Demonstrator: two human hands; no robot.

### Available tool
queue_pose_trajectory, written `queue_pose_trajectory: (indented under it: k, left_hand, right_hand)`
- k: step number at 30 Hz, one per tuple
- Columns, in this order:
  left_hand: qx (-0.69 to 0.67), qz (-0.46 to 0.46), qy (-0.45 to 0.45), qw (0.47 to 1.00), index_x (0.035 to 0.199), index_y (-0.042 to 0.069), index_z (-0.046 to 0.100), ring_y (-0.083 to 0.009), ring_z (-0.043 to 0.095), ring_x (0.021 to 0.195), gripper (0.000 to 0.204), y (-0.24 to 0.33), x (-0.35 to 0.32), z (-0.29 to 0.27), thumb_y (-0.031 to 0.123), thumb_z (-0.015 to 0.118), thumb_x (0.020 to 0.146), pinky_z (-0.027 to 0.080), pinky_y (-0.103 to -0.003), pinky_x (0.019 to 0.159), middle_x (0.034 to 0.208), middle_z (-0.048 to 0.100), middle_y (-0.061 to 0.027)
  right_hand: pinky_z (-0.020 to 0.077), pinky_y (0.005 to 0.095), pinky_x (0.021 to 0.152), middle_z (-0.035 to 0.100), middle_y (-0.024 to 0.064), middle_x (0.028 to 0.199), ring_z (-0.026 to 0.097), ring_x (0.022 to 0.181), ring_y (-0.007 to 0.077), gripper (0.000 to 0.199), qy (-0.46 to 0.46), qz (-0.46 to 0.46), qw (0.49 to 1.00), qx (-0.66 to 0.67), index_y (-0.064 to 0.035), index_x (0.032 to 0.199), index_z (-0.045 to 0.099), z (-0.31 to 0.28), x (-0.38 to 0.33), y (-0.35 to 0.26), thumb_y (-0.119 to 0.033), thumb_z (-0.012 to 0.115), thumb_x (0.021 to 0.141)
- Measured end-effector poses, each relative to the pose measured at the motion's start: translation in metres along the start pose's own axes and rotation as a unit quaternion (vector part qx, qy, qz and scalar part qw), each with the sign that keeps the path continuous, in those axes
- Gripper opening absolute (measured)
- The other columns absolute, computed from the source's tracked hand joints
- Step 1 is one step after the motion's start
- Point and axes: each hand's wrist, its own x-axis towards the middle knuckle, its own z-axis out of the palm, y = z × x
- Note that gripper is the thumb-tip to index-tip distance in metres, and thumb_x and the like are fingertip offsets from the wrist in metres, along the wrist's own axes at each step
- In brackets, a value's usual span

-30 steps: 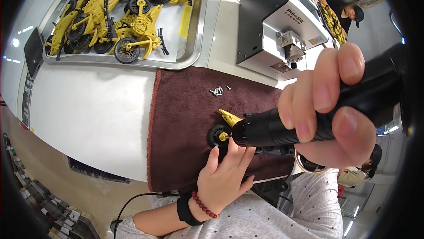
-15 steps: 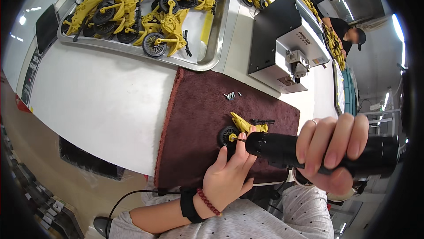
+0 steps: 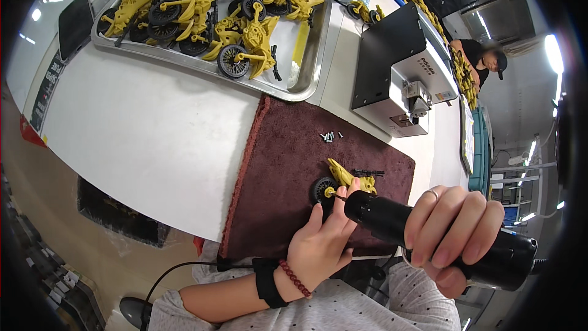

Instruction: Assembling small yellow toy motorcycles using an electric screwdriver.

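Observation:
A small yellow toy motorcycle [image 3: 346,179] with a black wheel lies on a dark red mat [image 3: 288,172]. My left hand [image 3: 321,242], with a black wrist strap and a red bead bracelet, presses fingers against the wheel and steadies the toy. My right hand [image 3: 454,236] grips a black electric screwdriver [image 3: 429,233]; its thin bit touches the yellow wheel hub. A few small loose screws [image 3: 329,137] lie on the mat further back.
A metal tray [image 3: 306,80] holds several yellow toy motorcycles at the back. To the right of the mat stands a black-and-white machine [image 3: 398,77]. Another person [image 3: 481,58] works at the far right. A dark tablet [image 3: 75,23] lies at the left.
The screwdriver and my right hand have moved lower and to the right in the picture, away from the camera. The left hand stays on the toy's wheel.

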Motion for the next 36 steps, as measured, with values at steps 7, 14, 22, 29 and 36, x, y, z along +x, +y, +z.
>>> queue_pose_trajectory:
  k: [7,14,22,29,36]
  left_hand:
    - [0.02,0.002,-0.021,1.0,0.136,0.024,0.031,-0.0121,0.027,0.129,0.068,0.0,-0.001,0.002,0.052,0.041,0.075,0.005,-0.045,0.105,0.145,0.026,-0.0013]
    - [0.009,0.005,-0.016,1.0,0.136,0.024,0.032,-0.0096,0.029,0.127,0.068,-0.003,0.0,0.002,0.052,0.043,0.074,0.007,-0.043,0.104,0.144,0.027,-0.0014]
    - [-0.109,0.022,0.098,0.989,0.103,0.007,0.051,-0.0223,0.033,0.125,0.05,-0.003,-0.002,0.008,0.042,0.059,0.069,0.033,-0.036,0.093,0.121,0.048,-0.0095]
    - [-0.114,-0.001,0.078,0.99,0.118,0.009,0.047,-0.0199,0.033,0.125,0.063,-0.009,-0.004,0.012,0.046,0.059,0.069,0.03,-0.037,0.095,0.133,0.04,-0.01]
    - [-0.031,0.013,0.069,0.997,0.132,0.017,0.04,-0.0154,0.032,0.123,0.079,-0.003,0.002,-0.008,0.054,0.06,0.065,0.023,-0.033,0.095,0.14,0.034,-0.0044]
  right_hand:
    - [0.0503,0.0258,0.053,0.058,0.004,0.076,0.061,0.057,0.0146,0.031,0.002,0.004,1.0,0.005,-0.0079,0.089,0.048,0.003,0.004,0.004,0.001,0.067,0.067]
    - [0.0485,0.0248,0.052,0.057,0.004,0.073,0.058,0.054,0.0142,0.03,0.072,0.012,0.997,-0.021,-0.0083,0.086,0.047,0.018,0.007,0.007,0.003,0.066,0.066]
    - [0.047,0.0271,0.052,0.055,0.0036,0.067,0.057,0.053,0.0143,0.029,0.0,0.086,0.995,-0.053,-0.0075,0.086,0.046,0.015,0.016,0.0,0.004,0.064,0.067]
    - [0.0463,0.0293,0.05,0.054,0.0033,0.07,0.057,0.053,0.0147,0.031,-0.039,0.052,0.997,-0.049,-0.0084,0.088,0.045,0.012,0.011,0.015,0.0,0.067,0.068]
    - [0.0355,0.0283,0.055,0.047,0.005,0.087,0.047,0.054,0.0122,0.029,0.253,-0.128,0.958,0.043,-0.006,0.1,0.043,-0.024,-0.004,-0.048,-0.005,0.056,0.074]
